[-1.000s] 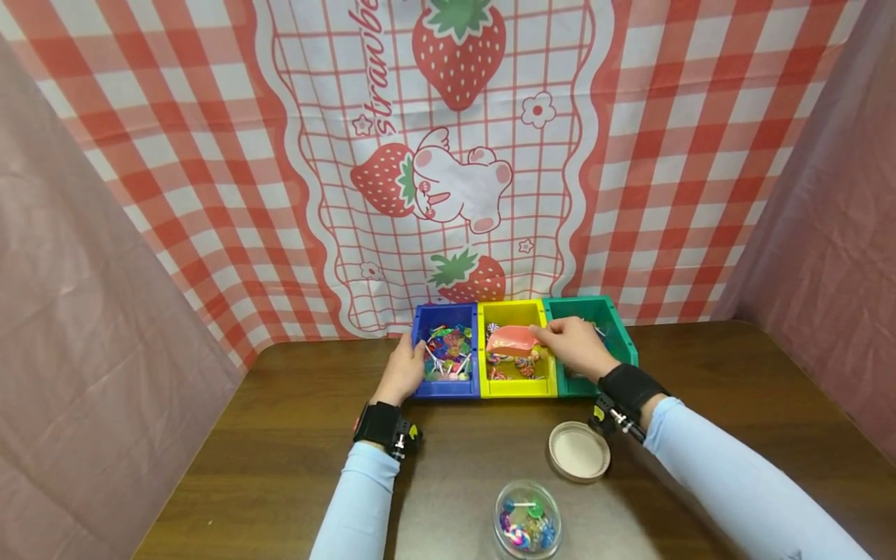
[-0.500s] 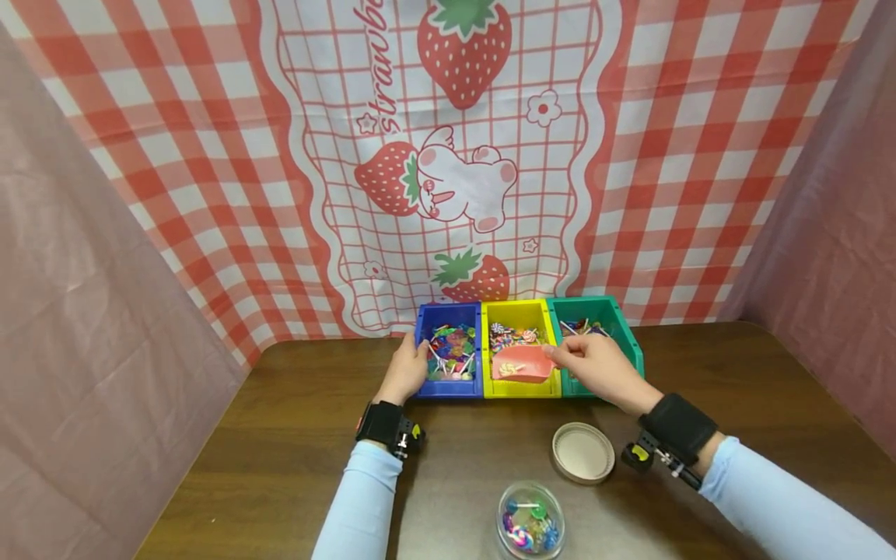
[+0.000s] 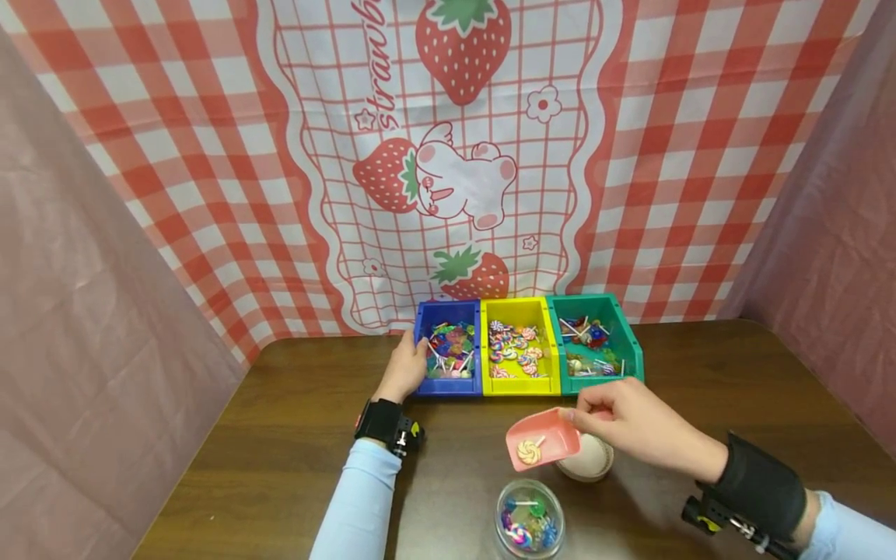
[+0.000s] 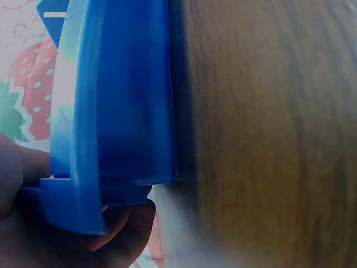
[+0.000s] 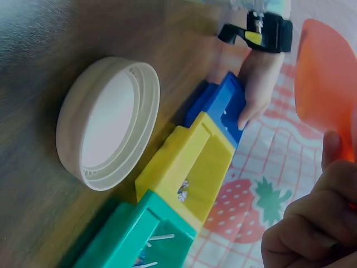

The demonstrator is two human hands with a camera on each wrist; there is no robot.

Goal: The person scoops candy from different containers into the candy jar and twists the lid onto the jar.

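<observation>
My left hand [image 3: 404, 369] grips the left side wall of the blue bin [image 3: 448, 311]; the left wrist view shows fingers curled around its edge. In my right hand [image 3: 640, 424] a pink scoop [image 3: 553, 432] is pinched by its handle. One cream swirl lollipop [image 3: 530, 451] lies in the scoop. The scoop hangs above the table, behind the glass jar [image 3: 530, 488] and partly over a cream lid [image 3: 588, 460]. Inside the jar are several colourful candies. The yellow bin [image 3: 521, 386] holds swirl lollipops, and the green bin [image 3: 623, 330] holds lollipops with white sticks.
The three bins stand joined in a row at the back of the wooden table [image 3: 301, 467]. Behind them hangs a checked strawberry cloth [image 3: 651, 155]. Pink curtains [image 3: 84, 311] flank both sides.
My right hand has lifted the scoop out of the yellow bin and drawn it toward the jar, with one lollipop in it. The left hand stays on the blue bin.
</observation>
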